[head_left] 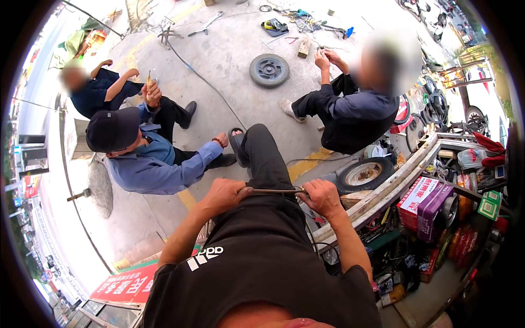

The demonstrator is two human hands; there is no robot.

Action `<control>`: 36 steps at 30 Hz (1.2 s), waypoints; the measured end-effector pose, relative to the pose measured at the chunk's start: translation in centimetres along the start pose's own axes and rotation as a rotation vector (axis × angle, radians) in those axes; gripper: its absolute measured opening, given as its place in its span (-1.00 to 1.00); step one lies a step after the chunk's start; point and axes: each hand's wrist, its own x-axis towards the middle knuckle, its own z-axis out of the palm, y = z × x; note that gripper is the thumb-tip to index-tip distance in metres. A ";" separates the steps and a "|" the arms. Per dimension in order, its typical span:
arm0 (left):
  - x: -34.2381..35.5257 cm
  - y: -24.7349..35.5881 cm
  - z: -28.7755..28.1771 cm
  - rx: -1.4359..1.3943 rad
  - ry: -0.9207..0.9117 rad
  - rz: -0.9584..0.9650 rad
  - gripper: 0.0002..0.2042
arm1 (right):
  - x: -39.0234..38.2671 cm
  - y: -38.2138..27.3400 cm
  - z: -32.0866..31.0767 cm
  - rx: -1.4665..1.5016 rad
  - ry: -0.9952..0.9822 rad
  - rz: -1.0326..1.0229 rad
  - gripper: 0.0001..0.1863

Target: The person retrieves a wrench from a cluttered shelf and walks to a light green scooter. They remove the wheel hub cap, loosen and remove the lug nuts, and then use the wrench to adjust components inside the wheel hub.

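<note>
A thin brownish rod (273, 191) lies level across my lap, over my dark trousers. My left hand (225, 195) is closed around its left end. My right hand (321, 198) pinches the other end between thumb and fingers, near a small dark tip. The rod's exact kind does not show. Below my right hand, dark cables (313, 235) hang beside my leg. My sandalled foot (237, 136) rests ahead on the concrete.
Two people sit at my left, one in a dark cap (114, 130); another person (355, 104) sits at the right. A small wheel (269, 70), scattered tools (311, 23) and a cross wrench (205, 24) lie ahead. A wooden-edged cart (383, 194) full of boxes stands close at my right.
</note>
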 end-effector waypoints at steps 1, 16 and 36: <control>-0.3 -0.4 -0.1 -0.064 0.037 -0.021 -0.55 | 0.6 -0.2 -0.2 -0.002 -0.012 -0.007 -0.64; 4.4 -5.6 -4.5 -0.717 0.374 -0.405 -0.51 | 14.1 3.0 -1.1 0.047 -0.027 -0.043 -0.63; 36.5 -26.5 -21.8 0.147 0.151 -0.510 -0.76 | 46.7 27.0 0.7 0.102 -0.181 0.356 -0.74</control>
